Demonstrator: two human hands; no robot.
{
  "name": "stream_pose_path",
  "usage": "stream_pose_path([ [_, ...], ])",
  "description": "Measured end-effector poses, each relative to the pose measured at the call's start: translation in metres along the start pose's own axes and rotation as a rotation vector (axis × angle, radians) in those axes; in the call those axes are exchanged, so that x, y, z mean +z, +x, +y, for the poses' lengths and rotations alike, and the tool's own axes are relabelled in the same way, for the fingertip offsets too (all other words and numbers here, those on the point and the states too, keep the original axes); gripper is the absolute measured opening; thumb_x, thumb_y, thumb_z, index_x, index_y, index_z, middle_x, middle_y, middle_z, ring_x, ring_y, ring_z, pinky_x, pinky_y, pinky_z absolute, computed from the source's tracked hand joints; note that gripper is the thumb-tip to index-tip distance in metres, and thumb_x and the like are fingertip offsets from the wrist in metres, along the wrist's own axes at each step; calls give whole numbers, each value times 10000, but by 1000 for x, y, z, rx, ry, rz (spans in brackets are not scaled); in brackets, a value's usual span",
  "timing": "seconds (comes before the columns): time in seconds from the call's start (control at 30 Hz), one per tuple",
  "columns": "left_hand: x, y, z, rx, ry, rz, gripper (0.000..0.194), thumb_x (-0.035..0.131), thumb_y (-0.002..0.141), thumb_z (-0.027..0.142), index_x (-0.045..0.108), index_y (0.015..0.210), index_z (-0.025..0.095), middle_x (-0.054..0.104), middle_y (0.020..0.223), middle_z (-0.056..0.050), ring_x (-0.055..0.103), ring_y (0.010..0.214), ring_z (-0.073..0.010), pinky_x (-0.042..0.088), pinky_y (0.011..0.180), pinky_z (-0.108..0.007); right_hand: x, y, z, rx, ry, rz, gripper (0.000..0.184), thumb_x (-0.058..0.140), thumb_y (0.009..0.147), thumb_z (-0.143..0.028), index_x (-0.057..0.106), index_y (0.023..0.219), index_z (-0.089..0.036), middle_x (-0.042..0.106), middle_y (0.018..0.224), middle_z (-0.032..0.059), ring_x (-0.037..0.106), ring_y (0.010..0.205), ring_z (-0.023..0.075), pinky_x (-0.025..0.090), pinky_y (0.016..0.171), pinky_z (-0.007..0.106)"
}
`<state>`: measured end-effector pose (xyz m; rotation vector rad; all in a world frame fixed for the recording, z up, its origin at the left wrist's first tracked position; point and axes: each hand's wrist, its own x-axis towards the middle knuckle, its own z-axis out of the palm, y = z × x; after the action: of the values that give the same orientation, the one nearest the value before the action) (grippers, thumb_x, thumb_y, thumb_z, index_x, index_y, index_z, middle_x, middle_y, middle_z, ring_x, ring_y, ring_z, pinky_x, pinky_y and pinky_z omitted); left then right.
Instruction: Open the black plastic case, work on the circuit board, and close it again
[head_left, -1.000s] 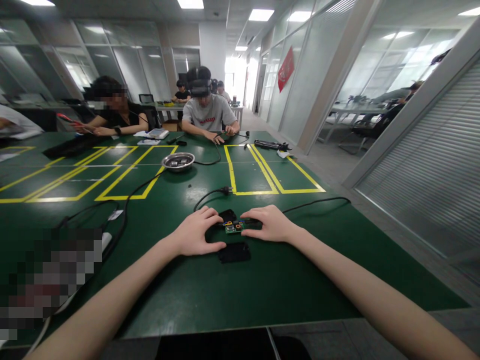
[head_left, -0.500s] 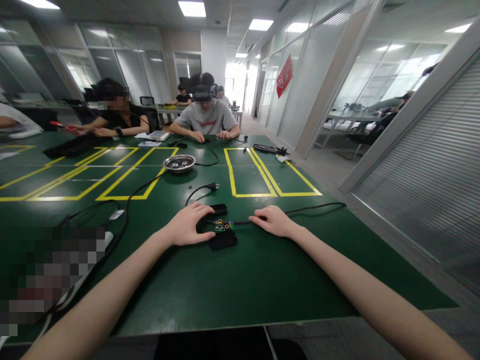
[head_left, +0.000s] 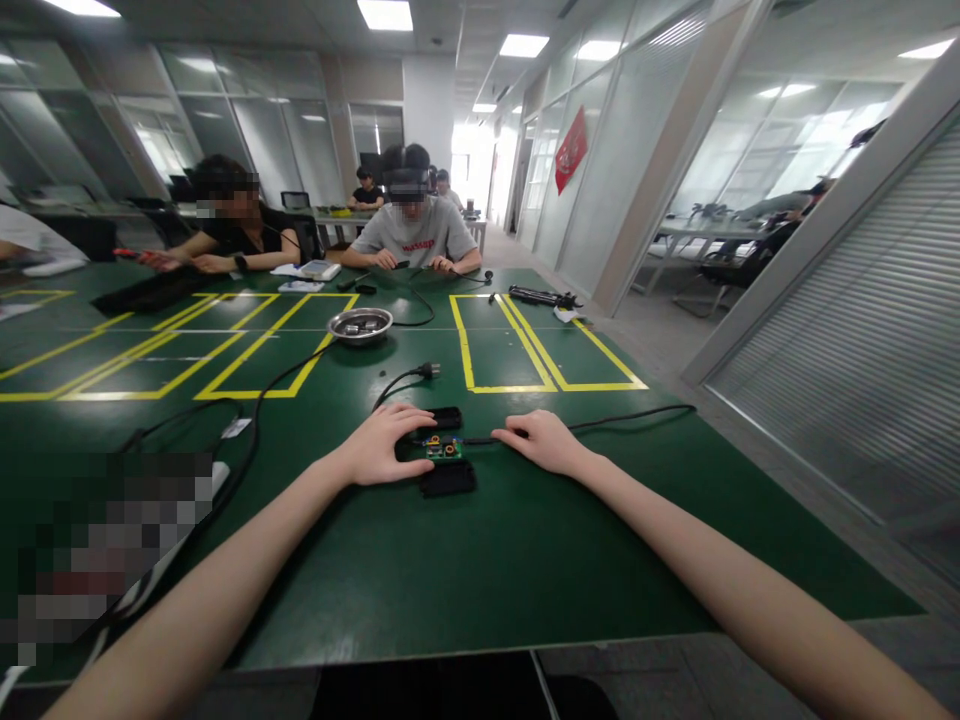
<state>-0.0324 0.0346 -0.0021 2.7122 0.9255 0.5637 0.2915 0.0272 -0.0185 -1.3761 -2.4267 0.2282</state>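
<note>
A small green circuit board (head_left: pixel 444 451) with copper-coloured coils lies in front of me, cables running from both ends. On its left is my left hand (head_left: pixel 384 445), thumb and fingers apart around that end; the thumb tip is close to the board's near edge. My right hand (head_left: pixel 546 441) pinches the black cable (head_left: pixel 477 441) coming out of the board's right side. One black plastic case half (head_left: pixel 448 479) rests just nearer to me than the board. The other case half (head_left: pixel 448 418) lies beyond it, partly covered by my left fingers.
A plug (head_left: pixel 429 370) on a cord lies beyond my left hand. Farther off stands a metal bowl (head_left: pixel 360 326) holding small parts. A power strip (head_left: pixel 217 482), partly pixelated, is at left. Across the green table, a co-worker (head_left: pixel 416 235) handles small items; another person (head_left: pixel 240 225) sits left.
The circuit board has shifted slightly left, deeper between my left thumb and fingers. My right hand has moved slightly left with the cable. The co-worker opposite has lifted a small dark item.
</note>
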Motion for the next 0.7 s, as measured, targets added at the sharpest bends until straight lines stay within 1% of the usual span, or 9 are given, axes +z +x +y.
stream_pose_path([
  [0.17,2,0,0,-21,-8,33,646,690,899,546,581,1428,192,656,1399,-159,594,1290,-347,461,1106,-519,1,1,-2,38,-4,5,505,506,1025,-514,492,616,-218,525,558,-5,479,548,154,256,590,279],
  [0.33,2,0,5,-12,12,11,585,654,929,520,594,1403,183,650,1414,-159,588,1314,-344,445,1124,-525,2,1,-4,66,-8,11,514,504,1026,-517,487,611,-214,525,558,-3,467,546,149,237,587,279],
  [0.5,4,2,8,-38,47,13,495,630,941,478,642,1334,178,664,1393,-150,596,1307,-336,455,1121,-516,4,2,-4,102,-11,44,554,470,1027,-575,501,610,-212,555,568,13,504,568,157,247,588,275],
  [0.6,6,3,8,-46,63,27,480,615,948,467,644,1338,189,662,1403,-143,591,1320,-329,450,1137,-511,5,2,-5,122,4,56,569,456,1024,-598,506,609,-212,567,570,19,514,568,161,261,587,276],
  [0.7,7,3,5,-52,61,32,487,607,959,492,643,1354,209,665,1408,-130,587,1334,-321,444,1152,-511,4,1,-7,134,28,54,565,472,1016,-595,499,600,-214,561,562,14,509,561,160,264,585,278],
])
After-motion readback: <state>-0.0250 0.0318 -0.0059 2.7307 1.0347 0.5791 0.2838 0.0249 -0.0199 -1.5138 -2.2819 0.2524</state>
